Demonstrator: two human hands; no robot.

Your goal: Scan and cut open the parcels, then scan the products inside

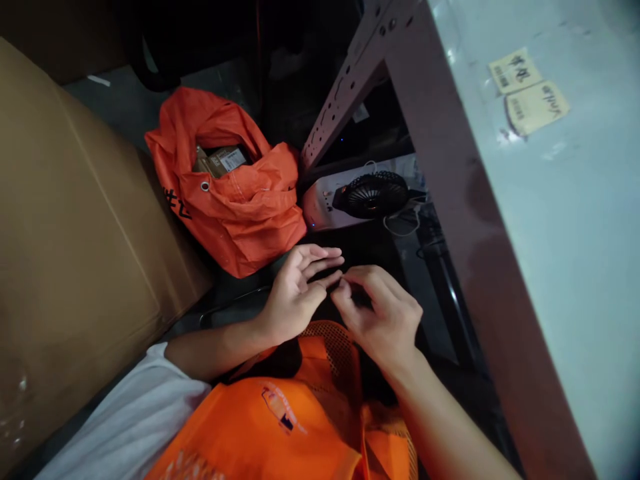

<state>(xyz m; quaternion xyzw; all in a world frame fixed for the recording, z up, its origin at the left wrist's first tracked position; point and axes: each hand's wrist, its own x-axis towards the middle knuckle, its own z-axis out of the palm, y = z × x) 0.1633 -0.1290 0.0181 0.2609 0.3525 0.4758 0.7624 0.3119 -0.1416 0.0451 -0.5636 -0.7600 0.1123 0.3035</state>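
My left hand (294,297) is held out in front of my body, its fingers stretched to the right and slightly apart. Right by those fingertips is my right hand (383,317), closed in a pinch of thumb and forefinger. Whatever the pinch may hold is too small or hidden to make out. Below both hands is the orange vest (280,427) that I wear, with a printed logo on its front. Beyond my left hand an orange cloth bag (235,233) stands open at the top, a small brown box (220,162) inside it.
A large cardboard box (85,220) rises on the left. On the right is a shelf or table with a metal frame (450,180) and a pale top (565,220) bearing yellow labels (536,107). A black fan (375,195) rests on a white case (317,203) behind the frame, with cables nearby.
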